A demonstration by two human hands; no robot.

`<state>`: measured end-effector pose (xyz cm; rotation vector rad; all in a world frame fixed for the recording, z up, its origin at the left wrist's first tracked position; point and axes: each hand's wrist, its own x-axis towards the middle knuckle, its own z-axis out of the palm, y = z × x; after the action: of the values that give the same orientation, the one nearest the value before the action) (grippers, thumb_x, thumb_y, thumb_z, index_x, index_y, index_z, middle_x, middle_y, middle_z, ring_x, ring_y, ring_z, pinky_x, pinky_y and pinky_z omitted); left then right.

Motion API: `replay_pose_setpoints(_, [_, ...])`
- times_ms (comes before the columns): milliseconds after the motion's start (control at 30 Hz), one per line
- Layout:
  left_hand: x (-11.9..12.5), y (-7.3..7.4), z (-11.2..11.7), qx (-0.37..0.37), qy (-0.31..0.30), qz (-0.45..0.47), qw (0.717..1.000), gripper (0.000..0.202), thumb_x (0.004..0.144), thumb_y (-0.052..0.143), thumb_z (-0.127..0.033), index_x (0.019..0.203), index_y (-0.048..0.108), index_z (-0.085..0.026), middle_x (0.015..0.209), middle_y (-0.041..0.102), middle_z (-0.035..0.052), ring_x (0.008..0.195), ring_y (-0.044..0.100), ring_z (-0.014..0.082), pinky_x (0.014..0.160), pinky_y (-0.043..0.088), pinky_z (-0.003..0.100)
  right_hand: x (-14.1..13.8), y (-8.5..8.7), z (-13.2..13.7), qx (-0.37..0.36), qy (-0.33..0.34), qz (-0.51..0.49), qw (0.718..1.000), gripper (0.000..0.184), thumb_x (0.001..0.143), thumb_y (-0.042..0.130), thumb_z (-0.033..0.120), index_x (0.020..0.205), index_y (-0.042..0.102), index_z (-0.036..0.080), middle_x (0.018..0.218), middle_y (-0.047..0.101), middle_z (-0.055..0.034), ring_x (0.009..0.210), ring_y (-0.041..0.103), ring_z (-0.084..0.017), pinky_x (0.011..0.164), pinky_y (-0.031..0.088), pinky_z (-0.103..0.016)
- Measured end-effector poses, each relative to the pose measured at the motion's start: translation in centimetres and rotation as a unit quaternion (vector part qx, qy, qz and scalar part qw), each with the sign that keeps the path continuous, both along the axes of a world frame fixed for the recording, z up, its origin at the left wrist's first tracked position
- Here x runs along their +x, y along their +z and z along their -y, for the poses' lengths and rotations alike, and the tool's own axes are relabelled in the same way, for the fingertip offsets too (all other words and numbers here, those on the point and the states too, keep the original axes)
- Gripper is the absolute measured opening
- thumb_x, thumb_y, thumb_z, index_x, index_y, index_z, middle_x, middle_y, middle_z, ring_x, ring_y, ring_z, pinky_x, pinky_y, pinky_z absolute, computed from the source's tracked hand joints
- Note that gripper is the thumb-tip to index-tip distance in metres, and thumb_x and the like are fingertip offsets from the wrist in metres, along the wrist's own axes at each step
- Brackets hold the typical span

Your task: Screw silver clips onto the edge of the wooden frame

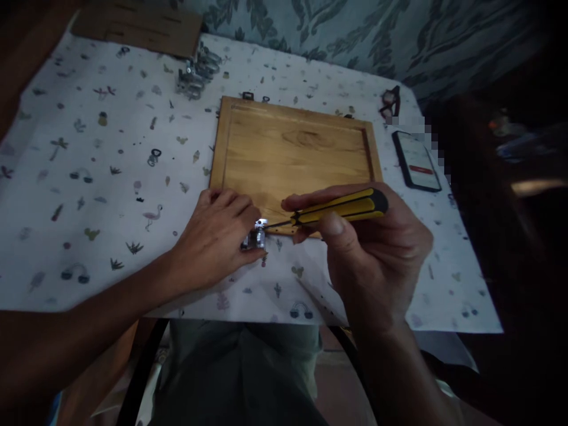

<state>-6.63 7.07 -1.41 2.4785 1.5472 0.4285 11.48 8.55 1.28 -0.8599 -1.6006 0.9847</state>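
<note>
My right hand [377,254] is closed around a yellow and black screwdriver [339,208]. The thin shaft points left, and its tip reaches a shiny metal hinge [261,228] at the near edge of a wooden panel [284,157]. My left hand [217,234] grips that hinge between thumb and fingers, the fingers resting over the panel's near left corner. Part of the hinge is hidden by the left hand. The panel lies flat, with a raised frame around its recessed middle.
Several metal hinges [197,71] lie piled at the back, beside a piece of cardboard [137,26]. A phone [417,161] and a pair of glasses [390,103] lie at the right. A patterned cloth [110,177] covers the table, with a wall behind.
</note>
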Motion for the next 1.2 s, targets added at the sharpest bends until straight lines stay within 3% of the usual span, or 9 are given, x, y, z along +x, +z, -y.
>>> replay_pose_setpoints(100, [0.0, -0.2, 0.0, 0.006, 0.004, -0.004, 1.000, 0.037, 0.078, 0.074, -0.045, 0.097, 0.063, -0.015, 0.099, 0.063, 0.0059, 0.104, 0.056, 0.0301, 0.094, 0.040, 0.048, 0.1, 0.2, -0.3, 0.072, -0.032, 0.045, 0.996, 0.009, 0.085, 0.073, 0.030, 0.093, 0.072, 0.025, 0.101, 0.072, -0.0003, 0.099, 0.067, -0.019, 0.077, 0.058, -0.031])
replay_pose_setpoints(167, [0.0, -0.2, 0.1, 0.006, 0.006, -0.006, 1.000, 0.037, 0.078, 0.074, -0.045, 0.098, 0.063, -0.015, 0.098, 0.063, 0.0059, 0.104, 0.056, 0.0303, 0.093, 0.040, 0.048, 0.0, 0.4, -0.3, 0.083, -0.060, 0.066, 0.993, 0.007, 0.084, 0.074, 0.028, 0.090, 0.073, 0.026, 0.096, 0.072, 0.0002, 0.091, 0.067, -0.016, 0.070, 0.057, -0.028])
replay_pose_setpoints(267, [0.0, -0.2, 0.1, -0.003, 0.005, -0.005, 1.000, 0.037, 0.079, 0.073, -0.045, 0.099, 0.062, -0.015, 0.098, 0.063, 0.0055, 0.103, 0.056, 0.0302, 0.093, 0.040, 0.048, -0.4, 0.4, 0.0, 0.032, -0.077, 0.043, 0.996, 0.006, 0.084, 0.074, 0.026, 0.088, 0.071, 0.024, 0.088, 0.073, 0.0023, 0.056, 0.059, -0.008, 0.046, 0.049, -0.023])
replay_pose_setpoints(367, [0.1, -0.1, 0.1, -0.010, 0.007, -0.008, 1.000, 0.037, 0.080, 0.072, -0.044, 0.100, 0.062, -0.014, 0.098, 0.063, 0.0061, 0.104, 0.056, 0.0308, 0.093, 0.039, 0.048, -0.8, 0.3, 0.2, -0.026, -0.044, -0.021, 0.998, 0.010, 0.083, 0.075, 0.025, 0.085, 0.065, 0.024, 0.087, 0.072, 0.0045, 0.042, 0.052, -0.004, 0.038, 0.046, -0.020])
replay_pose_setpoints(600, [0.2, -0.1, -0.1, -0.023, 0.010, -0.003, 1.000, 0.037, 0.081, 0.071, -0.046, 0.099, 0.063, -0.014, 0.098, 0.063, 0.0066, 0.104, 0.056, 0.0302, 0.094, 0.038, 0.048, -0.8, 0.2, 0.0, -0.051, 0.019, -0.034, 0.998, 0.021, 0.089, 0.068, 0.031, 0.111, 0.067, 0.032, 0.095, 0.066, 0.0012, 0.064, 0.065, -0.011, 0.044, 0.052, -0.023])
replay_pose_setpoints(767, [0.2, 0.0, 0.0, -0.042, 0.010, -0.003, 0.999, 0.038, 0.082, 0.071, -0.043, 0.102, 0.063, -0.012, 0.100, 0.063, 0.0072, 0.106, 0.055, 0.0304, 0.096, 0.037, 0.048, -0.9, 0.2, 0.3, -0.048, -0.005, -0.038, 0.998, 0.008, 0.087, 0.071, 0.029, 0.091, 0.066, 0.025, 0.094, 0.069, 0.0021, 0.046, 0.056, -0.005, 0.036, 0.045, -0.021])
replay_pose_setpoints(933, [0.0, -0.1, 0.1, -0.029, 0.009, 0.006, 1.000, 0.036, 0.081, 0.071, -0.043, 0.100, 0.062, -0.013, 0.100, 0.062, 0.0069, 0.106, 0.055, 0.0301, 0.095, 0.037, 0.047, -1.4, 0.3, 0.5, -0.048, -0.035, -0.064, 0.996, 0.022, 0.083, 0.075, 0.023, 0.079, 0.053, 0.023, 0.089, 0.074, 0.0041, 0.038, 0.051, -0.003, 0.033, 0.040, -0.018])
replay_pose_setpoints(1133, [0.0, -0.4, 0.1, -0.011, 0.009, 0.010, 1.000, 0.037, 0.081, 0.071, -0.046, 0.096, 0.062, -0.014, 0.097, 0.062, 0.0071, 0.104, 0.056, 0.0302, 0.093, 0.038, 0.048, -1.0, 0.1, 0.7, -0.052, 0.016, -0.054, 0.997, 0.025, 0.091, 0.065, 0.038, 0.115, 0.060, 0.033, 0.097, 0.069, 0.0022, 0.052, 0.063, -0.009, 0.041, 0.051, -0.022])
replay_pose_setpoints(1200, [0.0, -0.3, 0.0, -0.010, 0.010, 0.007, 1.000, 0.037, 0.081, 0.071, -0.046, 0.096, 0.062, -0.014, 0.097, 0.063, 0.0077, 0.104, 0.056, 0.0307, 0.093, 0.038, 0.048, -0.9, 0.0, 0.8, -0.057, 0.017, -0.045, 0.997, 0.025, 0.093, 0.062, 0.040, 0.116, 0.063, 0.032, 0.099, 0.068, 0.0008, 0.053, 0.064, -0.009, 0.041, 0.051, -0.023])
